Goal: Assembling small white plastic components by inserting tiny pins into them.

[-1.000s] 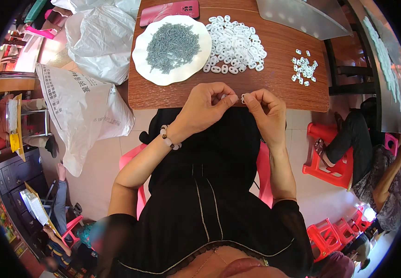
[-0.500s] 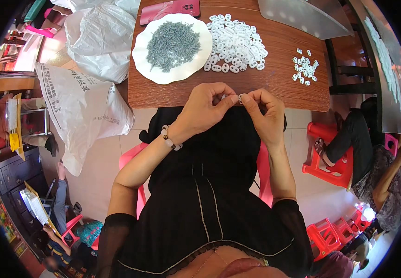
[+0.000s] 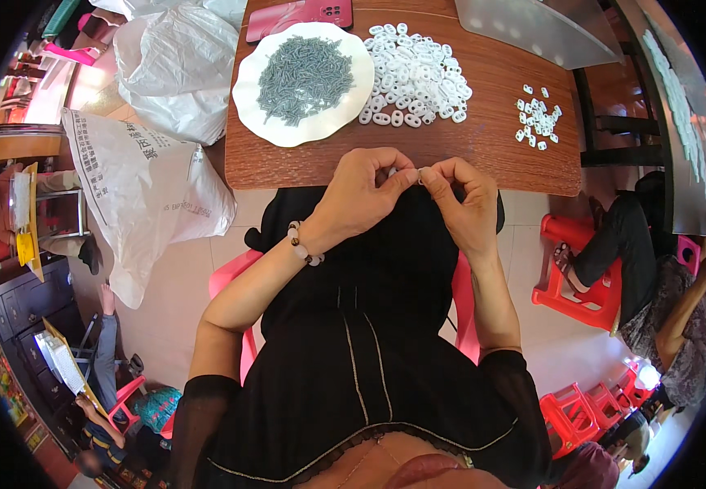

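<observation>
My left hand (image 3: 367, 189) and my right hand (image 3: 464, 204) meet at the near edge of the table. Between their pinched fingertips is a small white plastic piece (image 3: 420, 175), mostly covered by the fingers. Something white also shows inside the curled fingers of my left hand. Beyond my hands, a scalloped white plate (image 3: 320, 134) holds a heap of small grey-blue pins (image 3: 304, 79). Beside it lies a pile of white oval plastic pieces with two holes (image 3: 420, 80). A smaller group of white pieces (image 3: 538, 121) is scattered farther right.
The brown wooden table (image 3: 288, 167) also bears a pink phone (image 3: 299, 20) and a translucent bin (image 3: 536, 31). White sacks (image 3: 145, 191) stand at the left. A red stool (image 3: 581, 293) with a seated person's foot is at the right.
Both hands stay at the table edge. My right fingertips have shifted slightly left, closer to the left ones, and cover more of the small white piece.
</observation>
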Demonstrator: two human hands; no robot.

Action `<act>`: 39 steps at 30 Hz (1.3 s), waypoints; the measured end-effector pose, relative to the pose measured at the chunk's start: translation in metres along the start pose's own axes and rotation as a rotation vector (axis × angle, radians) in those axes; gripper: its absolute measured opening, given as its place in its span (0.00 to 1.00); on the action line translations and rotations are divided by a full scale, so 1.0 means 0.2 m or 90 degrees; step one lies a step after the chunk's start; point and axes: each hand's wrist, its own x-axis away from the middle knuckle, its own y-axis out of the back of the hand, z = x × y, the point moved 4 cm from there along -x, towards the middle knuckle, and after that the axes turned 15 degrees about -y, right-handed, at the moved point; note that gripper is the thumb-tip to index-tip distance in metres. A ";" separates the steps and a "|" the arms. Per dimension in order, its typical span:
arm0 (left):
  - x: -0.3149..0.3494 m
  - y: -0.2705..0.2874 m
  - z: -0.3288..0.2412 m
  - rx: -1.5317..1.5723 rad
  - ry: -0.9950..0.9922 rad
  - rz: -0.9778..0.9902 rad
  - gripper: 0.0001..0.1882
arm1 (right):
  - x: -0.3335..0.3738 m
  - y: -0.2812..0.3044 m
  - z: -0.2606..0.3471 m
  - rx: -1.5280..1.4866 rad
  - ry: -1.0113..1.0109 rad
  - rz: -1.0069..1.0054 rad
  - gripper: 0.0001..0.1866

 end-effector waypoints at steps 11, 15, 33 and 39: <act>-0.01 0.02 0.02 0.128 -0.005 -0.037 0.14 | -0.01 0.01 0.00 -0.095 -0.018 -0.011 0.09; 0.00 0.03 0.03 0.186 0.043 -0.050 0.14 | -0.01 0.02 -0.01 -0.105 -0.037 -0.009 0.09; 0.01 -0.01 0.02 0.214 0.053 -0.068 0.08 | 0.00 0.00 -0.01 -0.098 -0.028 0.007 0.09; 0.01 -0.01 0.02 0.207 0.058 -0.067 0.08 | 0.00 -0.01 -0.02 -0.107 -0.032 0.001 0.09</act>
